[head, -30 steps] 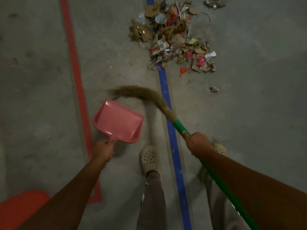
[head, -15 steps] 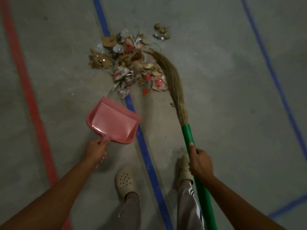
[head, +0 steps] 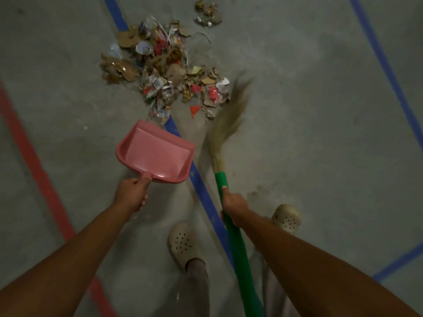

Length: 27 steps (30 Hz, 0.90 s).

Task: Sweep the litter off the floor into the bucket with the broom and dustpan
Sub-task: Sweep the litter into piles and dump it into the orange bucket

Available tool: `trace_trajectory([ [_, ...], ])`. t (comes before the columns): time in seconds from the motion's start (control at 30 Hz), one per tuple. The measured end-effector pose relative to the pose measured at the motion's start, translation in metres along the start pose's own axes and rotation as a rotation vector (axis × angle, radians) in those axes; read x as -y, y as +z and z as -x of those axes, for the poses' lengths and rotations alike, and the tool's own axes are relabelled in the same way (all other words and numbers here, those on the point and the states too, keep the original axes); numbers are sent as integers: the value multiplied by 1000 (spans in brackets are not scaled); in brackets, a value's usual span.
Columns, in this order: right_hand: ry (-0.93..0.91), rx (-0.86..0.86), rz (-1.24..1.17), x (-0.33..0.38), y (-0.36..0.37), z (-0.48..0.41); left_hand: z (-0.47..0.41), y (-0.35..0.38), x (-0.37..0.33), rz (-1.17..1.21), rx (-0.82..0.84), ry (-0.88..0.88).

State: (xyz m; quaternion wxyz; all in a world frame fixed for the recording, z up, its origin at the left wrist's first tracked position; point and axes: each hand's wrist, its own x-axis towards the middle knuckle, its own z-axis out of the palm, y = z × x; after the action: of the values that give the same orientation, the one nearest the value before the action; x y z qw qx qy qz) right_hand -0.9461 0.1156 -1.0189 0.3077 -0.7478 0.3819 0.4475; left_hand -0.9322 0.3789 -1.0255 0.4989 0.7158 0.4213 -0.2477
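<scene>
The litter pile point(head: 164, 72) lies on the concrete floor point(head: 309, 156) ahead, across a blue tape line point(head: 201, 188); the broom point(head: 219, 177) points away from the person, bristles at the pile's right edge; the right hand point(head: 233, 207) grips its green handle; the left hand point(head: 132, 195) grips the pink dustpan point(head: 155, 152), mouth facing the pile; probably gathering; next, sweep leftward into the pan.
</scene>
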Motion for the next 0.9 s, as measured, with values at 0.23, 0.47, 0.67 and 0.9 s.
trace_trajectory([
  [0.23, -237, -152, 165, 62, 13, 19, -6, -48, 20, 43, -51, -53],
  [0.47, -284, -295, 347, 77, -47, 57, 1, -88, -4, 40, -86, -92],
  [0.67, -286, -340, 367, 106, -107, 52, -11, -99, -46, -34, -80, -63],
  [0.9, -216, -277, 262, 167, -138, -10, -50, -101, -72, -192, -66, -103],
])
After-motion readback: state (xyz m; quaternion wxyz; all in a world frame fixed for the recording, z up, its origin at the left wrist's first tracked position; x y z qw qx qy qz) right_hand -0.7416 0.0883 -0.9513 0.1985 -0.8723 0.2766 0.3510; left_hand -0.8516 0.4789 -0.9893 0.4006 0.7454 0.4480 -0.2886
